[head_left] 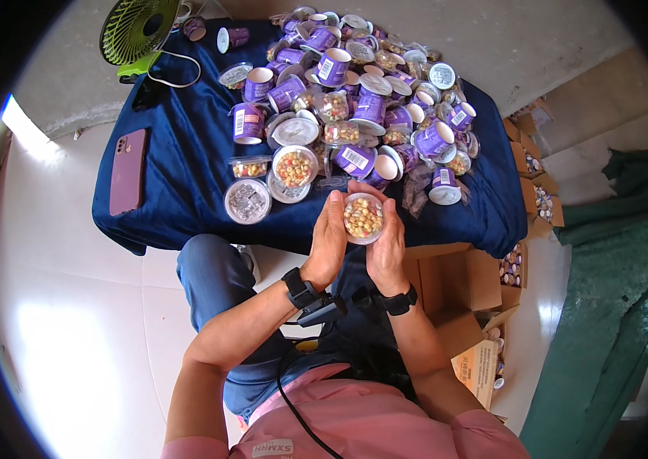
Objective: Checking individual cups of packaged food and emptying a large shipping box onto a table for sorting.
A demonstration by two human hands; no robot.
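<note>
Between my two hands, at the near edge of the table, is a clear round plastic cup (363,217) filled with small yellow and reddish puffed balls. My left hand (328,237) presses against its left side, and my right hand (387,243) wraps its right side. Just beyond lie a similar filled cup (294,167) and a round silvery-topped cup (248,201). Past my fingertips, a purple paper cup (356,159) lies on its side at the front of a large heap of purple cups and clear filled cups.
A dark blue cloth (186,183) covers the table. On its left lie a pink phone (128,171) and a green fan (140,34) with a white cable. An open cardboard box (461,279) stands below on the right, near boxes of cups and a green cloth (614,252).
</note>
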